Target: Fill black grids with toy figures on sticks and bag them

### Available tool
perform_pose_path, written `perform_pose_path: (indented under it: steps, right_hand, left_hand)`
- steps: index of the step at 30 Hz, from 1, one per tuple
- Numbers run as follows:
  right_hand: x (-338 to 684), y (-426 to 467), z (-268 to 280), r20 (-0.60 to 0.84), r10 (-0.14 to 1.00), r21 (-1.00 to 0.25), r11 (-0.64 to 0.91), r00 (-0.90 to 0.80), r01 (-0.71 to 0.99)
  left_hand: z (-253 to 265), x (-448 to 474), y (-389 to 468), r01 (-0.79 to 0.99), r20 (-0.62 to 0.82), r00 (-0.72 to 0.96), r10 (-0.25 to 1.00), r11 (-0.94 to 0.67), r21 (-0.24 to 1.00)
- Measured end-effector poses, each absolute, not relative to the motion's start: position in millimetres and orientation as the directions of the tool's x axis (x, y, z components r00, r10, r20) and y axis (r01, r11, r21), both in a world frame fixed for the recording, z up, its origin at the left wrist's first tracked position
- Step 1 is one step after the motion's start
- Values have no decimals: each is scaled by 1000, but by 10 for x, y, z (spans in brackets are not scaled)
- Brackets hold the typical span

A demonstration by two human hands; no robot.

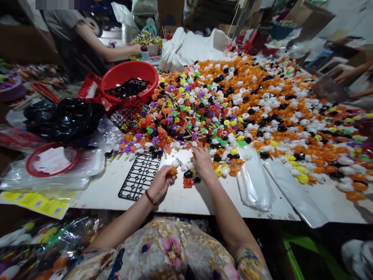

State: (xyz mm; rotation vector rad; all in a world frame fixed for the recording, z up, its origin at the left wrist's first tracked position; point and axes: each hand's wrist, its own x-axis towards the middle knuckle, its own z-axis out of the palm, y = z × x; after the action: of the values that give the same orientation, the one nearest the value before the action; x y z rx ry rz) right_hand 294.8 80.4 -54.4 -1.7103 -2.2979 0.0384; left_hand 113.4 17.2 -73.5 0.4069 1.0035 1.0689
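Observation:
My left hand (pixel 163 181), with a red bead bracelet on its wrist, is closed around a small orange plastic toy (pixel 173 171). Fingers curled, my right hand (pixel 203 160) is at the near edge of a large pile of small plastic toys (pixel 186 112); what its fingertips grip is hidden. Between the hands lie white toys (pixel 184 167) and a red and black toy figure (pixel 188 180). To the left of my left hand, a black plastic grid (pixel 139 175) lies flat on the white table (pixel 186 202).
Clear plastic bags (pixel 253 182) lie right of my right arm. A red basin (pixel 129 66) holding black grids stands at the back left. Nearer are a black bag (pixel 67 116) and a red basket (pixel 77 157) with paper slips. Another person's arm (pixel 101 44) reaches across at the back left.

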Motion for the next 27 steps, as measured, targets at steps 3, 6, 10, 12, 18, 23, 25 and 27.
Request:
perform_pose_path:
  steps: [3,6,10,12,18,23,25,27]
  right_hand:
    - [2669,1133,-416,-11,943,-101,330,-333,939]
    - [2505,1282,-363,-100,944,-48,310,-313,950]
    - [2513,1180,-376,-111,960,-54,252,-257,966]
    - [2560,1093,-398,-115,969,-63,213,-220,975]
    - [2609,1035,-455,-269,931,-81,234,-247,969]
    - [2606,1040,-414,-158,944,-118,272,-289,955]
    - [2606,1042,-413,-109,933,-148,327,-344,933]
    - [2603,1060,-431,-117,913,-161,371,-391,914]
  left_hand:
    - [-652,1155,138,-515,-446,164,880,462,722]
    - [-598,1115,88,-462,-397,158,904,423,780]
    - [-623,1020,21,-386,-360,126,924,380,841]
    - [-649,995,4,-366,-357,123,926,376,851]
    - [-693,1069,18,-350,-368,188,911,412,841]
    - [-692,1072,30,-480,-426,194,884,464,745]
    - [-693,1034,41,-523,-446,158,881,458,719]
    - [-695,998,61,-567,-467,140,873,457,685]
